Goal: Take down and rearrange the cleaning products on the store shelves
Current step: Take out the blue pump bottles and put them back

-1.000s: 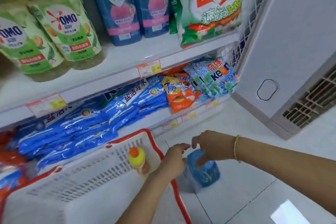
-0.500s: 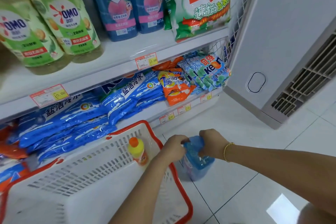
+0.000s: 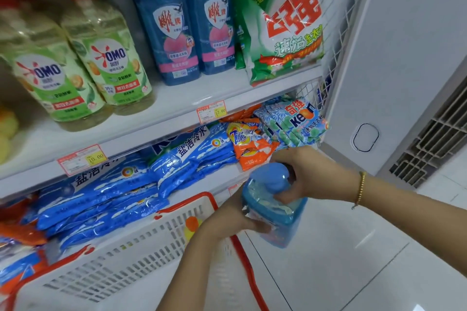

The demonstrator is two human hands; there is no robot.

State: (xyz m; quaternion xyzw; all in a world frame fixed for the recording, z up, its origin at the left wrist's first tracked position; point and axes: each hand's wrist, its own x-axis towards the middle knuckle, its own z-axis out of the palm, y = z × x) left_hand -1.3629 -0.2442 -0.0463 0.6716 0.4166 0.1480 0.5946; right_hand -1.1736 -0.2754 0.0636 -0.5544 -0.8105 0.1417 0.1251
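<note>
A blue pump bottle (image 3: 270,199) hangs in the air in front of the lower shelf, held by both hands. My right hand (image 3: 310,174) grips its neck just under the blue cap. My left hand (image 3: 227,219) holds its side from the left. On the upper shelf (image 3: 177,108) stand two green OMO bottles (image 3: 101,58), two blue bottles (image 3: 184,32) and a green detergent bag (image 3: 285,25). The lower shelf carries blue bags (image 3: 121,189), orange bags (image 3: 250,144) and blue Keon bags (image 3: 295,121).
A white basket with a red rim (image 3: 126,260) sits on the floor at lower left; a yellow bottle with an orange cap (image 3: 190,227) stands inside it. A white appliance with a vent grille (image 3: 404,83) stands to the right of the shelves. White floor tiles (image 3: 353,260) lie below.
Both hands have lifted the blue bottle off the floor beside the basket up toward the lower shelf. The view has moved closer to the shelves.
</note>
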